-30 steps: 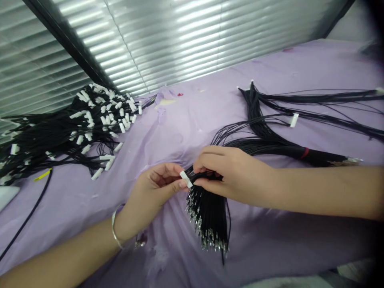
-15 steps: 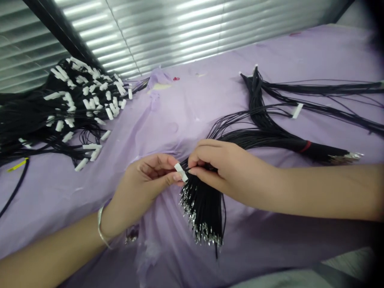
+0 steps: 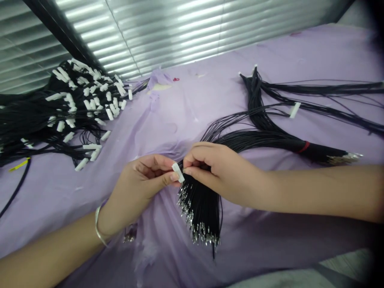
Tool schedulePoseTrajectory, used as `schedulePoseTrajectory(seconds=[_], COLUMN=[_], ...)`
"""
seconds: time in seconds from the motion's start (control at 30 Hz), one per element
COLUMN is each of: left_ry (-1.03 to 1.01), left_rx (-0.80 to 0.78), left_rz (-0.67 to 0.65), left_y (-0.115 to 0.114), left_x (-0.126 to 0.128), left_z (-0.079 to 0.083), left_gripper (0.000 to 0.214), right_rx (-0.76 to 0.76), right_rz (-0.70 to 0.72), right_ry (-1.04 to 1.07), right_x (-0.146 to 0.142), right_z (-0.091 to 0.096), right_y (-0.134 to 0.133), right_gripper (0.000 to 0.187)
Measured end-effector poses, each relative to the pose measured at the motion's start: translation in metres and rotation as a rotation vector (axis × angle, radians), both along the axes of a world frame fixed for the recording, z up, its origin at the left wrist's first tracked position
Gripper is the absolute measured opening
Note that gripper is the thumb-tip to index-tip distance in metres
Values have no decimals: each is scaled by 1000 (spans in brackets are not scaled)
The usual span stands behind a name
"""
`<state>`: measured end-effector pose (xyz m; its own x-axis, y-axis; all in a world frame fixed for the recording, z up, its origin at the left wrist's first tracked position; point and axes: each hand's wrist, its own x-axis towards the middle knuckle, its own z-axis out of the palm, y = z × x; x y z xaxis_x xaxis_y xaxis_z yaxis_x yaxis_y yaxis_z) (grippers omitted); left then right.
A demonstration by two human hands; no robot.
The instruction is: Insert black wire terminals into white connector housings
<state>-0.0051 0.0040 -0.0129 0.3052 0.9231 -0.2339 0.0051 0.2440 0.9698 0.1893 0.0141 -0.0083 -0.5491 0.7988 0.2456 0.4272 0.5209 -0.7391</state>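
White connector housing (image 3: 178, 173), left fingers (image 3: 163, 181) gripping; wire end (image 3: 184, 171), 3 o'clock, right fingers (image 3: 196, 173) pinching; seemingly insertion, needs straight alignment.

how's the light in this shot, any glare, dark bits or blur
Head view: bright glare bands across the blinds; head view: small glints on the metal tips; head view: cloth shaded below the right forearm, and both right corners dark; head view: fine detail soft, black wires partly merging into one dark mass.
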Motion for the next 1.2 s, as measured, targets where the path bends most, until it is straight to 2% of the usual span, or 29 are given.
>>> schedulePoseTrajectory(seconds=[0.1,0.17,0.23,0.33,0.4,0.5,0.6,0.67,0.77,0.87,0.97,1.03,1.13,1.2], left_ry=[27,91,166,333,420,388,273,140,-25,-73,-77,-52,37,95], left_rx=[85,194,375,740,858,749,639,422,-27,-205,-209,-123,69,162], left_rz=[28,71,99,56,-54,-192,-93,-34,-11,23,21,-4,-11,1], left_y=[-3,-5,-7,-8,-9,-12,-13,-13,-12,-11,-8,-4,2,6], left_x=[2,2,1,-4,-7,-8,-3,2,8,10,9,7,2,-2], left_z=[3,5,8,14,18,22,22,21,19,19,17,15,8,4], left_gripper=[13,14,15,21,21,21,20,24,29,19,9,9,13,15], right_rx=[215,448,627,684,616,492,529,612,686,688,695,732,800,780], right_rz=[50,19,-40,-77,-63,-8,-64,-154,-252,-276,-260,-237,-115,-6], right_ry=[-68,-171,-312,-480,-553,-641,-710,-736,-776,-811,-779,-672,-546,-573], right_x=[8,15,20,23,23,21,19,18,13,7,6,8,13,15], right_z=[6,10,13,13,13,17,22,22,14,2,0,4,14,17], right_y=[3,5,7,11,14,18,21,22,23,22,18,13,4,0], right_gripper=[4,22,40,58,47,21,21,19,13,13,22,31,20,20])
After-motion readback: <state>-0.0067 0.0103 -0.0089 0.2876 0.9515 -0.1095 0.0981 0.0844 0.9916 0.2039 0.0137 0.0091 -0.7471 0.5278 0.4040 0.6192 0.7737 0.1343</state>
